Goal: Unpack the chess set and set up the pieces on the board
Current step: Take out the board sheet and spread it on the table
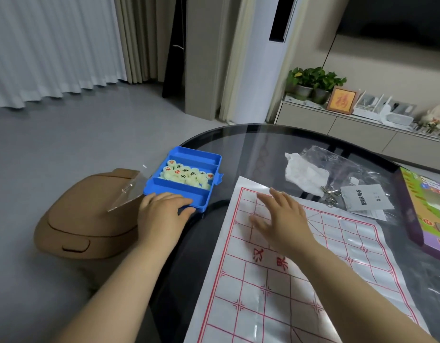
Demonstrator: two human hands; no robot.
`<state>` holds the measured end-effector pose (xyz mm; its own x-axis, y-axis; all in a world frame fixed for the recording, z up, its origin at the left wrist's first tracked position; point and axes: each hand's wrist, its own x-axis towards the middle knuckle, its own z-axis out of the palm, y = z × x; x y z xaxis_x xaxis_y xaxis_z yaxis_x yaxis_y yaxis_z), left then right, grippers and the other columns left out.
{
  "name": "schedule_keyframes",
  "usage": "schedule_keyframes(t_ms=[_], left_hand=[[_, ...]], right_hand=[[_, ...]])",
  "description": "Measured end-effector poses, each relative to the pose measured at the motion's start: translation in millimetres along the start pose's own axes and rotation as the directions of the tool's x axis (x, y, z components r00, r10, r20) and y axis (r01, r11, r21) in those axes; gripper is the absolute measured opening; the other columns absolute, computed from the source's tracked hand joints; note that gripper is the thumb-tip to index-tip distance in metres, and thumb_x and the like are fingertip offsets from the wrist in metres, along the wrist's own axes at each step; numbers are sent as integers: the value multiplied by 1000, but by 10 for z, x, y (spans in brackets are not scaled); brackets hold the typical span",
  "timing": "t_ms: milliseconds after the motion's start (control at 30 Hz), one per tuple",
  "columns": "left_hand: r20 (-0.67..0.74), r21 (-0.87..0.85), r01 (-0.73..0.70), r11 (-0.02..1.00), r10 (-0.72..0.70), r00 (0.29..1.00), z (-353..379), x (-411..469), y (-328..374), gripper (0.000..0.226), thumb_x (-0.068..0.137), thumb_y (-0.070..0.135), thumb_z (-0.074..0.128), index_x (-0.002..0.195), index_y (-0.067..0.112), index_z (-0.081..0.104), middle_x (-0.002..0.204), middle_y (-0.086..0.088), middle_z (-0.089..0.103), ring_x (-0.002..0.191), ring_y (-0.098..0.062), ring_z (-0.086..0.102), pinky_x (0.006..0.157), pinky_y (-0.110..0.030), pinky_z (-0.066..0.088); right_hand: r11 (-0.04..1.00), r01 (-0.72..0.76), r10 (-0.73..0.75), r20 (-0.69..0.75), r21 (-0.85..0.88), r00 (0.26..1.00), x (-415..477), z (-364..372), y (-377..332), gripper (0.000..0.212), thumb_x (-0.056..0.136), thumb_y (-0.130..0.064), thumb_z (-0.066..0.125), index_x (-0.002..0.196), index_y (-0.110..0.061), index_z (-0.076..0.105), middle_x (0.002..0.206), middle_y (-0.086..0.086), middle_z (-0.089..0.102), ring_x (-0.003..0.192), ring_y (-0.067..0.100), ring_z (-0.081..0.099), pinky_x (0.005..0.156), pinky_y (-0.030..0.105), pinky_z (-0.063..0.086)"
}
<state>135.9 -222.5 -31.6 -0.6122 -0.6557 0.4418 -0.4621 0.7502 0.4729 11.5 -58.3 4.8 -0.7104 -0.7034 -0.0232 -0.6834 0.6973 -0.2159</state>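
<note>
A white plastic sheet board (300, 280) with red grid lines lies unfolded on the dark glass table (251, 144). My right hand (280, 219) lies flat on its far left part, fingers spread. At the table's left edge stands an open blue box (189, 154), and several cream round pieces (186, 174) with red and black characters fill its middle compartment. My left hand (162, 211) grips the box's near rim. The box's clear lid (130, 191) hangs open to the left.
A brown stool (85, 226) stands left of the table. Behind the board lie a clear plastic bag (337, 167) with white paper, metal ring puzzles (330, 194) and a leaflet (367, 196). A colourful game box (426, 209) sits at the right edge.
</note>
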Motion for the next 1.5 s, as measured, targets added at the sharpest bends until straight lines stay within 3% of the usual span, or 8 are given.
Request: schedule_keyframes(t_ms=[233,333,467,633,800,967,1267,1500], left_hand=[[-11,11,-126,992,127,992,10,-16,-72,14,69,29,65,75,21,75,75,8,72,75,-13,68,79,-28,45],[-25,-286,36,957,-45,999,-106,-50,-101,14,84,20,61,88,13,73,88,13,67,91,-7,61,82,-11,36],[-50,-564,409,717,-524,850,-329,-68,-349,36,90,27,49,57,16,57,62,4,55,61,-12,49,55,-20,34],[311,-535,707,462,-671,673,-272,-60,-620,52,92,49,31,92,9,65,94,-3,58,91,-21,52,81,-32,33],[451,-667,737,106,-730,513,-132,-10,-513,67,83,60,42,133,15,41,139,-5,42,128,-26,39,104,-40,30],[378,-885,457,-87,-707,598,-163,59,-516,45,87,31,56,129,22,42,116,-1,59,106,-16,55,100,-37,40],[240,-924,382,29,-735,634,-222,141,-503,41,93,16,47,133,25,40,105,3,60,91,-7,59,75,-27,48],[167,-916,376,141,-718,676,-151,130,-509,42,92,23,48,133,27,40,125,-1,54,110,-15,56,83,-33,50]], right_hand=[[926,366,-370,36,91,928,385,60,-668,44,96,-24,40,139,-25,34,154,-4,17,141,14,12,111,23,9],[919,391,-394,63,59,917,441,207,-700,37,96,-27,40,132,-25,47,152,-6,22,141,13,13,111,23,14],[939,322,-329,42,124,944,395,258,-654,30,93,-27,46,121,-25,58,151,-14,23,135,11,30,105,24,31],[928,326,-340,54,178,939,352,241,-681,28,92,-26,49,118,-23,61,149,-16,25,131,10,36,102,22,34],[913,361,-379,68,188,923,322,246,-748,29,92,-27,50,119,-22,61,149,-15,26,134,12,30,105,24,30],[895,413,-436,135,169,890,288,231,-859,30,91,-29,50,120,-27,60,149,-17,25,135,14,20,108,25,25],[911,367,-372,-9,189,928,542,-1,-1061,24,89,-27,55,109,-21,65,126,-4,54,114,19,41,92,24,30],[946,324,-317,289,23,903,964,53,-1356,48,90,-18,49,136,-26,37,138,2,40,121,22,44,88,28,40]])
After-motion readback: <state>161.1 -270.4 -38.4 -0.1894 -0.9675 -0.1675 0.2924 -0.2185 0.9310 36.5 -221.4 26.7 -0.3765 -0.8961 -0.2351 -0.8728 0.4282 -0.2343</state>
